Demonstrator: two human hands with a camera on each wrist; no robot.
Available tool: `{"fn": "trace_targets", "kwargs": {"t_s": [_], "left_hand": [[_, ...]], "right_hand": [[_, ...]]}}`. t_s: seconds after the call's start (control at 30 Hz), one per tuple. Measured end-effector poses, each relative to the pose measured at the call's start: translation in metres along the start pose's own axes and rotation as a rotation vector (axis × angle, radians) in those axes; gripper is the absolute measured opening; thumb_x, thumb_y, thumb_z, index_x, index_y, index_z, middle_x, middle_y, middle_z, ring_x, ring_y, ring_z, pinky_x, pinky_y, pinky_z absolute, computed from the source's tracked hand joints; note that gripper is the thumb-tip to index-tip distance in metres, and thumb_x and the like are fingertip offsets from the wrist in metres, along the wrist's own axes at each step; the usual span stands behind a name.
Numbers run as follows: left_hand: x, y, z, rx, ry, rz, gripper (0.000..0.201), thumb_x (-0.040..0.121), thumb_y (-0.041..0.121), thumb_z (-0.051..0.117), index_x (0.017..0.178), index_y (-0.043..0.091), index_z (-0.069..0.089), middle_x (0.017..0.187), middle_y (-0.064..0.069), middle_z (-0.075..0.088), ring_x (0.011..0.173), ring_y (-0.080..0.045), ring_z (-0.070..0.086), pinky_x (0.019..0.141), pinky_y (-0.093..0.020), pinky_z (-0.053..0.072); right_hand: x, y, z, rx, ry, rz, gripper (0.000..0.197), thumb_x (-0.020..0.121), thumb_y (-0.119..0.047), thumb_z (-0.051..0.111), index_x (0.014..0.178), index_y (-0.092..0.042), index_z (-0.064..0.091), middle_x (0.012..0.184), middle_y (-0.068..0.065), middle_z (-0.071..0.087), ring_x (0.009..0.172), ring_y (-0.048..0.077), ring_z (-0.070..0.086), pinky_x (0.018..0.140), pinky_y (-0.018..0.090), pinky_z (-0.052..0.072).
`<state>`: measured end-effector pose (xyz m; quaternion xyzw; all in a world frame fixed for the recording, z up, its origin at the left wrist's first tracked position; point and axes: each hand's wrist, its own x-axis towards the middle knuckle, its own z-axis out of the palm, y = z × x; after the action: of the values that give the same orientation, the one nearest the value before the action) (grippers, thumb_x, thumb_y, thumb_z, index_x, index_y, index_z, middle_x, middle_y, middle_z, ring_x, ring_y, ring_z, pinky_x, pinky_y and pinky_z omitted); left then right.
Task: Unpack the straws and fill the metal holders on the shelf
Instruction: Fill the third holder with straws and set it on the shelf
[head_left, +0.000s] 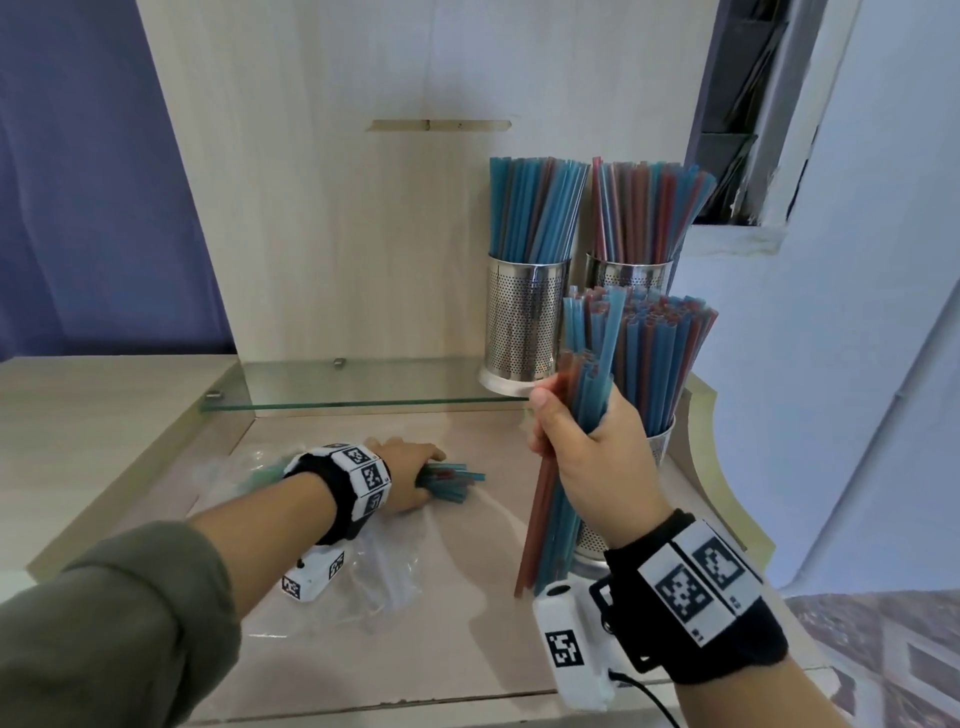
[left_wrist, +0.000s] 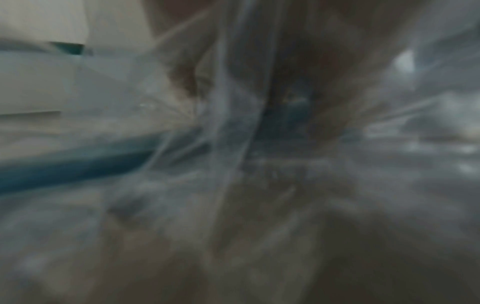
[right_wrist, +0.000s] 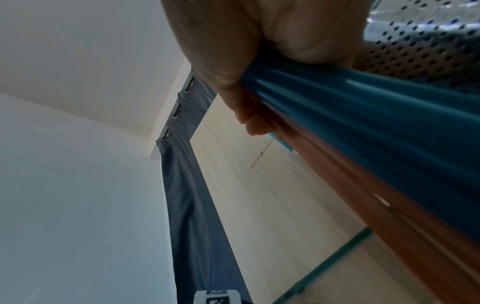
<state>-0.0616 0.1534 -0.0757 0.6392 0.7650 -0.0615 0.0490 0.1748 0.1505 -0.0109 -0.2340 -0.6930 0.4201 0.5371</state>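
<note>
My right hand (head_left: 587, 447) grips an upright bundle of blue and red straws (head_left: 582, 364), held just left of a perforated metal holder (head_left: 661, 448) packed with straws on the lower surface. In the right wrist view the fingers (right_wrist: 259, 51) wrap the same bundle (right_wrist: 363, 127) beside that holder (right_wrist: 415, 51). Two more metal holders (head_left: 523, 322) (head_left: 629, 271) stand full on the glass shelf (head_left: 363, 387). My left hand (head_left: 410, 478) grips a small bunch of straws (head_left: 457, 480) lying on the clear plastic bag (head_left: 384, 571). The left wrist view is blurred plastic with a blue straw (left_wrist: 64, 164).
A wooden back panel (head_left: 363, 208) rises behind the shelf. The lower wooden surface (head_left: 363, 675) has raised edges on the left and right. A blue curtain (head_left: 78, 182) hangs at the left, and a white wall with a window (head_left: 753, 104) stands at the right.
</note>
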Motion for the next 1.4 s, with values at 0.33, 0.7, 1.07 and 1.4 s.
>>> {"fn": "trace_targets", "kwargs": {"t_s": [0.33,0.7,1.07,1.4], "left_hand": [[-0.027,0.006,-0.043,-0.218,0.332,0.293,0.018,0.096,0.023,0.052,0.114,0.017,0.053,0.102,0.007,0.058,0.096,-0.02,0.053,0.082,-0.025,0.027],[-0.064,-0.014,-0.083,-0.751,0.6,0.341,0.064,0.079,0.06,0.043,0.124,0.014,0.048,0.108,-0.017,0.064,0.102,-0.034,0.062,0.092,-0.055,0.047],[-0.075,0.004,-0.068,-1.047,1.009,0.32,0.012,0.092,0.031,0.048,0.104,0.031,0.047,0.094,0.015,0.062,0.096,-0.01,0.063,0.09,-0.025,0.048],[-0.078,-0.002,-0.106,-1.012,1.098,0.369,0.012,0.094,0.03,0.049,0.106,0.032,0.045,0.094,0.012,0.064,0.098,-0.008,0.064,0.092,-0.026,0.048]], "right_hand": [[-0.002,0.0,-0.004,0.012,0.001,0.0,0.007,0.096,-0.017,0.058,0.094,-0.011,0.059,0.06,-0.004,0.059,0.059,0.011,0.058,0.066,0.032,0.053],[0.015,-0.047,0.016,0.229,0.066,-0.163,0.009,0.097,-0.009,0.055,0.091,-0.003,0.056,0.06,-0.003,0.057,0.058,0.017,0.058,0.059,0.032,0.052],[0.003,-0.034,0.023,0.234,-0.014,0.007,0.006,0.095,-0.007,0.056,0.09,-0.004,0.057,0.062,0.002,0.057,0.059,0.015,0.057,0.06,0.024,0.053],[0.005,-0.027,0.022,0.091,-0.088,0.029,0.009,0.095,-0.011,0.059,0.093,-0.002,0.059,0.063,0.001,0.06,0.061,0.016,0.06,0.062,0.026,0.053]]}}
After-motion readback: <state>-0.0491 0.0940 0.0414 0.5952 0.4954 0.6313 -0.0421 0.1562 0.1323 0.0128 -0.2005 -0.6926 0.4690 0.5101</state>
